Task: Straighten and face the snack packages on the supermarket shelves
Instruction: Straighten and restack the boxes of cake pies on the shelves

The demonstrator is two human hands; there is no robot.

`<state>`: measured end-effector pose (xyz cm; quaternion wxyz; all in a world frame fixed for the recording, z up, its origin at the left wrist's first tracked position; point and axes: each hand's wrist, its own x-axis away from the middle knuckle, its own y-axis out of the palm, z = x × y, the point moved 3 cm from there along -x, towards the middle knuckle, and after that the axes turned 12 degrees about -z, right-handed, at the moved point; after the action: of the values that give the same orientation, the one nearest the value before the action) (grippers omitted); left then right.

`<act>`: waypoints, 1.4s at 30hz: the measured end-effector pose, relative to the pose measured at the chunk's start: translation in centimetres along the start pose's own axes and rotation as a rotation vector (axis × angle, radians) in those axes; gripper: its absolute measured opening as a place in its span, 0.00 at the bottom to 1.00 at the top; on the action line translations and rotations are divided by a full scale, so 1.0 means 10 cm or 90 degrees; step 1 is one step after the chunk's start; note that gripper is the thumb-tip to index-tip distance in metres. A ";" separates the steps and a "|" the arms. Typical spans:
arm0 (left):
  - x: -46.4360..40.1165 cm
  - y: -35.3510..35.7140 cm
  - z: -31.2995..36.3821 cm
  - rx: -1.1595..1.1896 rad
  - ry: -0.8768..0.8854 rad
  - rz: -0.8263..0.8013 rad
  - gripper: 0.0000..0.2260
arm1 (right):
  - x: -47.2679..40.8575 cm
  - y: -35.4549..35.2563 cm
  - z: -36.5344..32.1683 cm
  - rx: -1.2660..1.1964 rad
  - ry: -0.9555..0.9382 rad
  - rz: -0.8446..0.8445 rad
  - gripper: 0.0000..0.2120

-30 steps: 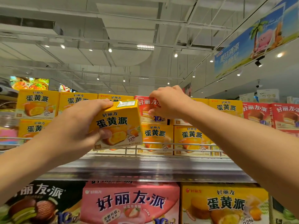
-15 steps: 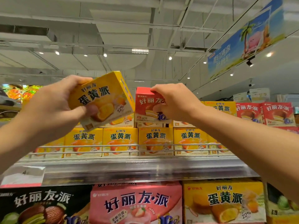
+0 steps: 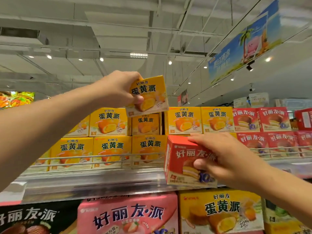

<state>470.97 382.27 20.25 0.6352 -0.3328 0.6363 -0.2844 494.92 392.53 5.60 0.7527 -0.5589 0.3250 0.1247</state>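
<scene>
Head camera, looking up at a supermarket snack aisle: a small yellow cardboard box of egg-yolk pies [image 3: 149,95] is held tilted above the top row of matching yellow boxes [image 3: 184,120], over a slot where 1 box [image 3: 145,124] sits set back from its neighbours. The left hand [image 3: 118,89] grips it, fingers curled over the top edge and thumb pressed on the printed face. Lower and to the right, the right hand [image 3: 224,159] clamps a small red cardboard box of chocolate pies [image 3: 184,159], fingers over its top and thumb on the front; the box is out in front of the shelf's clear plastic edge strip [image 3: 94,183], well apart from the yellow one. Behind a thin wire guard rail [image 3: 101,157], the metal shelf carries yellow boxes stacked 2 rows high, with red boxes [image 3: 260,119] of the same stack height to the right. Below the shelf edge stand larger cartons: black [image 3: 33,218], pink [image 3: 128,217] and yellow [image 3: 221,211]. A blue hanging banner [image 3: 244,48] with a pink cartoon figure hangs from the ceiling.
</scene>
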 end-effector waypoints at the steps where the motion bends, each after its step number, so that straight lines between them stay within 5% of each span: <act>1: -0.06 0.03 -0.01 -0.031 -0.009 -0.023 0.17 | 0.05 0.01 0.04 0.004 0.007 0.000 0.27; 17: -0.39 0.69 -0.13 -0.131 -0.059 -0.160 0.20 | 0.08 0.16 0.30 -0.035 0.002 -0.067 0.26; 23: -0.43 0.71 -0.17 -0.209 -0.075 -0.223 0.32 | 0.06 0.19 0.29 -0.045 -0.003 -0.082 0.27; 25: -0.35 0.65 -0.05 -0.231 -0.014 -0.153 0.34 | 0.08 0.17 0.26 -0.055 0.000 -0.090 0.26; 29: 0.15 0.85 0.52 0.148 0.222 0.121 0.23 | 0.23 0.10 0.31 -0.110 0.045 -0.058 0.24; 32: 0.41 1.32 1.01 0.442 0.262 0.015 0.29 | 0.47 0.02 0.43 -0.166 0.111 -0.046 0.23; 37: 0.36 1.79 1.53 0.585 0.217 -0.159 0.44 | 0.90 -0.19 0.58 -0.134 0.162 -0.014 0.24; 42: 0.22 1.98 1.98 0.724 0.262 -0.203 0.31 | 1.33 -0.32 0.80 -0.123 0.211 -0.021 0.25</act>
<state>489.56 393.93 2.70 0.5272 0.0282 0.4369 -0.7283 509.57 396.52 1.00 0.6338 -0.6465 0.4218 0.0494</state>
